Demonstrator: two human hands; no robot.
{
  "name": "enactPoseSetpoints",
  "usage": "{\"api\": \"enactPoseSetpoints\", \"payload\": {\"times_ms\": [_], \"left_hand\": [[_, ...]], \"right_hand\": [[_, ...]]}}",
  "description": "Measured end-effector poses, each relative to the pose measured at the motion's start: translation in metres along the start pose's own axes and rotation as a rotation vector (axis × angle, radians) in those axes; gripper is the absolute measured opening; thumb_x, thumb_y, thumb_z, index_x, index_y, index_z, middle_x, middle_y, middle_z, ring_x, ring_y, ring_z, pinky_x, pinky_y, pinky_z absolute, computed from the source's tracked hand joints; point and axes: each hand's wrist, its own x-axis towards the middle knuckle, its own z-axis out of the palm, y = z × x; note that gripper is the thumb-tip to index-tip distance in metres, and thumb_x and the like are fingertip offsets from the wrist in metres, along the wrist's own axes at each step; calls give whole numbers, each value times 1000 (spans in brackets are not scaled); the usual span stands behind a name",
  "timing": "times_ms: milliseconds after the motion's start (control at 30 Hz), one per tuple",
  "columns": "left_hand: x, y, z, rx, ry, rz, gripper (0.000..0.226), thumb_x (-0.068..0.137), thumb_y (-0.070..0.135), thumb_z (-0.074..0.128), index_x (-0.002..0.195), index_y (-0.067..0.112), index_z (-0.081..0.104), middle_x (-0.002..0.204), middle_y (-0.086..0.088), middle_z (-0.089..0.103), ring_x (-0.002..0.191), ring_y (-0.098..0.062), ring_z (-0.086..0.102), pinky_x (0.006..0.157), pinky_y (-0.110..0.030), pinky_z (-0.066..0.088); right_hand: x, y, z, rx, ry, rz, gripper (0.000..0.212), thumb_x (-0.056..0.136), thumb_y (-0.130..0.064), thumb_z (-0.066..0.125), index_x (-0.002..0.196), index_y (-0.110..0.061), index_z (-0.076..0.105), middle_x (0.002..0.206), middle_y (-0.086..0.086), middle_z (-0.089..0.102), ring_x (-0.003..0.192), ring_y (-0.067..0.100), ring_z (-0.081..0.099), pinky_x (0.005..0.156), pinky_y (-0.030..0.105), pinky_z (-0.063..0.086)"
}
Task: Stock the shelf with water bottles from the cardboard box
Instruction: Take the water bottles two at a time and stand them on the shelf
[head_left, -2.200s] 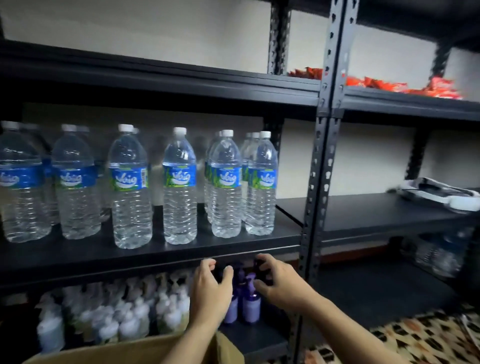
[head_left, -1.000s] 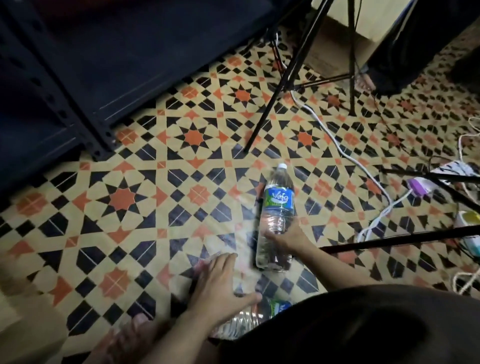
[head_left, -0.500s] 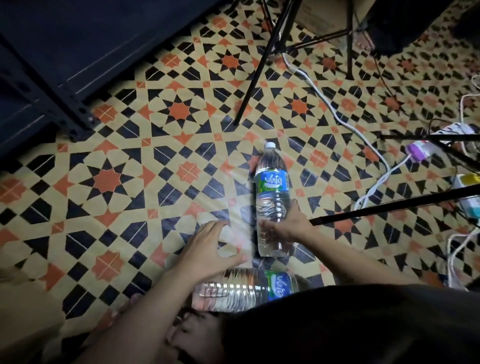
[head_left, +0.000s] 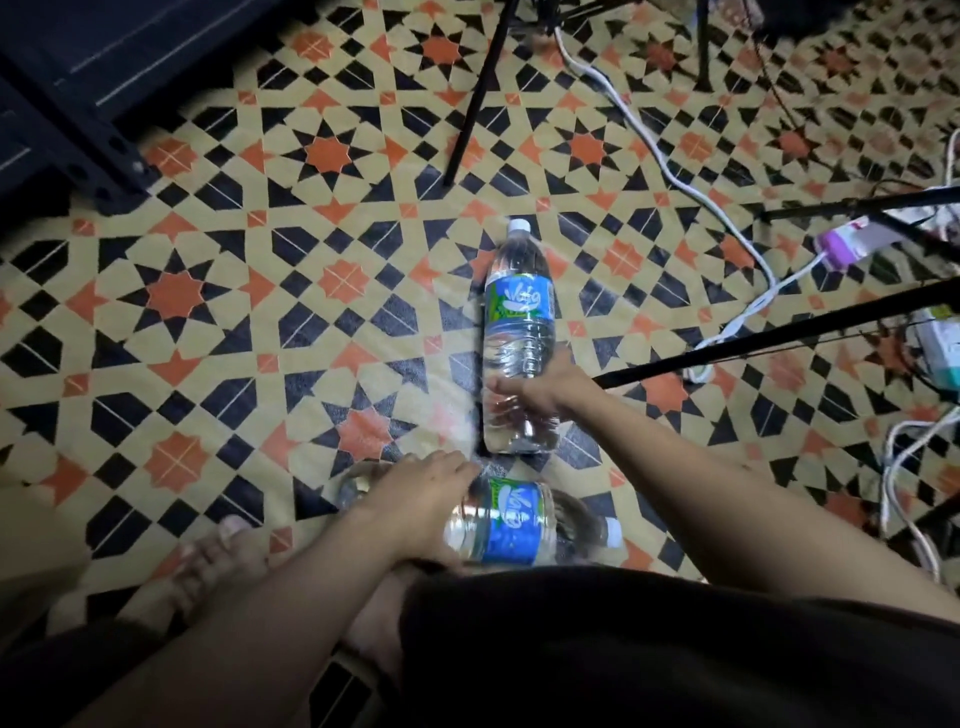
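Head view: clasping far bottle (head_left: 519, 312) in right grip (head_left: 540, 395), touching near bottle (head_left: 511, 525) with left grip (head_left: 415, 493), hold unclear. Shelving both not yet done.

1. The near bottle (head_left: 511, 525) is smeared by motion; its middle lies under the left hand (head_left: 415, 499); whether those fingers curl round it cannot be told.
2. Part of the far bottle (head_left: 519, 312), low on its body, is covered by the right hand (head_left: 540, 395).
3. The shelf (head_left: 62, 78) is cut off at the top-left corner; the stand legs (head_left: 475, 98) at the top edge.
4. The foot (head_left: 208, 566) is blurred; so is the near label's print.
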Motion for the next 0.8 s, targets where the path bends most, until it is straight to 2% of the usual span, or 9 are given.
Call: {"api": "enactPoseSetpoints", "payload": {"times_ms": [67,100,200,233,367,433,567,700,800], "left_hand": [[0,-7,-3,-27,-19,-17,97,61,58,79,141,21,38,135,3,46,125,-18,45,102,-34,40],[-1,-12,-7,-40,-23,-26,94,60,55,81,139,22,41,133,4,47,122,-17,46,98,-31,41],[-7,-33,-19,-44,-44,-69,90,56,51,86,132,21,47,127,5,49,118,-17,49,91,-29,42],[-9,-43,-21,-42,-53,-82,91,54,51,87,131,21,47,127,4,49,119,-17,48,93,-29,42],[-27,-83,-36,-38,-74,-148,99,57,47,88,141,23,40,142,8,42,130,-14,43,100,-25,37],[-36,-100,-44,-36,-80,-203,101,56,43,89,142,26,39,137,11,45,125,-11,47,98,-24,40],[-53,-132,-49,-43,-48,-316,97,52,43,89,137,30,44,127,13,47,115,-11,52,96,-32,48],[-63,-148,-49,-78,62,-430,98,58,45,87,143,26,43,139,6,47,122,-16,52,100,-32,46],[-60,-151,-50,-147,234,-555,91,50,57,88,128,23,55,122,4,59,106,-18,61,89,-34,53]], "right_hand": [[15,8,0,35,-29,15,143,15,-78,83,135,-12,42,126,10,65,108,29,65,98,45,52],[4,0,-2,37,-32,7,136,17,-76,85,131,-12,47,121,9,67,105,28,66,98,43,52],[-21,-18,-7,45,-12,10,96,58,-46,92,133,-9,45,122,2,60,114,26,59,101,33,44],[-21,-17,-7,49,-2,22,92,64,-40,90,134,-8,41,122,2,57,117,25,56,102,34,42],[-14,-17,2,95,24,33,110,50,-42,96,135,-10,33,129,10,57,118,31,57,106,44,44],[-12,-20,5,102,42,52,118,42,-48,97,133,-10,31,127,9,57,114,31,59,103,43,47],[-13,-23,14,73,93,81,97,66,-35,90,133,-4,27,121,9,54,107,28,57,95,36,48],[-19,-25,21,51,143,55,98,62,-41,91,131,-6,30,116,9,57,103,30,61,93,43,53],[-18,-22,21,77,120,41,114,45,-54,90,134,-9,32,116,9,64,95,26,67,85,42,58]]}}
